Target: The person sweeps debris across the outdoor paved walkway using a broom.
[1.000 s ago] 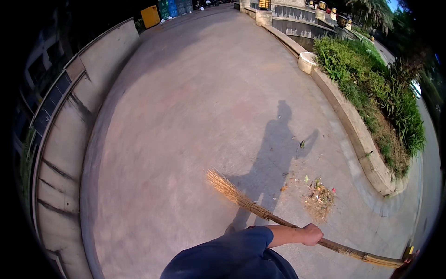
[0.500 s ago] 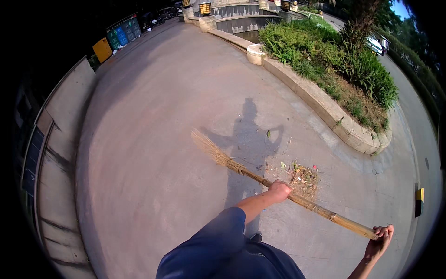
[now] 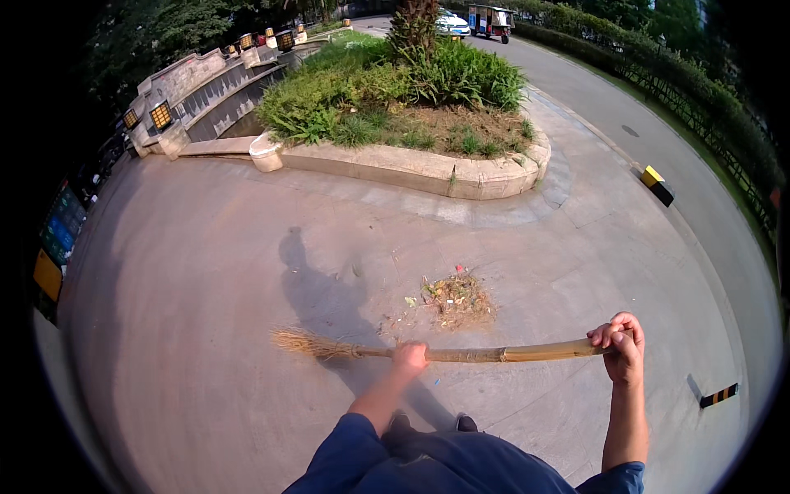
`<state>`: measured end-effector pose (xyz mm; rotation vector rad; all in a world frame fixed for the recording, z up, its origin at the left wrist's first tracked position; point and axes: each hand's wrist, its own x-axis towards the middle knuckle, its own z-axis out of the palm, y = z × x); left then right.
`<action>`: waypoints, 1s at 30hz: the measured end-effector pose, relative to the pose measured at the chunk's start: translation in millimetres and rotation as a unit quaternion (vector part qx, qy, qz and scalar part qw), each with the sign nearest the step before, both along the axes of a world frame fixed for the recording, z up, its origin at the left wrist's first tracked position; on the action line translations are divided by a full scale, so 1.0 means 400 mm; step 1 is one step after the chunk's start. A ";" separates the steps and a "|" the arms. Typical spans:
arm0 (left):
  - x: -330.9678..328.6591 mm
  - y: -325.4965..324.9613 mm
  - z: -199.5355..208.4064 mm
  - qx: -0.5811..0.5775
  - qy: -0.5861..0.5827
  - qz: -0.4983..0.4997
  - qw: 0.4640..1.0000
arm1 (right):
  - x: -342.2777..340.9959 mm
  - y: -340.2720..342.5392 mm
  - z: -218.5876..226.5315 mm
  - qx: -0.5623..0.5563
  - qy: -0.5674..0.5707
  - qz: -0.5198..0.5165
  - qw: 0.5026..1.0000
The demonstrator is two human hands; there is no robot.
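I hold a straw broom (image 3: 469,356) crosswise in front of me, its bristles pointing left and its thick bamboo handle reaching right. My left hand (image 3: 410,357) is wrapped round the shaft, a little right of the bristles. At the far end of the handle, my right hand (image 3: 621,339) grips with fingers curled over it. Just beyond the handle, a heap of dry leaves and litter (image 3: 459,300) lies on the pavement, with a small red scrap at its far edge. The bristles appear left of the heap, over my shadow; whether they touch the ground I cannot tell.
A stone-edged planter (image 3: 485,188) with grass and a palm trunk curves across the far side. A black-and-yellow post (image 3: 719,395) stands at right, and a yellow-black block (image 3: 657,186) by the road. A three-wheeled vehicle (image 3: 491,22) and a white car are far off.
My view has turned right, so the planter and road now lie more centrally. The broom has gone from slanting to nearly level across me. Both hands keep their hold.
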<state>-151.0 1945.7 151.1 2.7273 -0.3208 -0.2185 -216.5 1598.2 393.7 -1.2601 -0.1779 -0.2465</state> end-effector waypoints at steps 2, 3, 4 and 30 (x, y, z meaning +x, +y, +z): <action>0.032 0.063 -0.005 0.002 -0.027 -0.023 0.999 | -0.040 0.063 -0.011 -0.026 -0.020 0.001 0.999; 0.041 0.085 0.005 0.006 -0.052 -0.036 0.998 | -0.059 0.079 -0.003 -0.028 -0.017 -0.011 0.999; 0.043 0.100 0.014 -0.023 -0.079 -0.068 0.994 | -0.078 0.086 0.005 -0.012 -0.011 -0.049 0.999; -0.317 0.181 -0.094 0.009 0.156 -0.179 0.971 | -0.536 0.226 -0.102 0.064 0.018 -0.142 0.988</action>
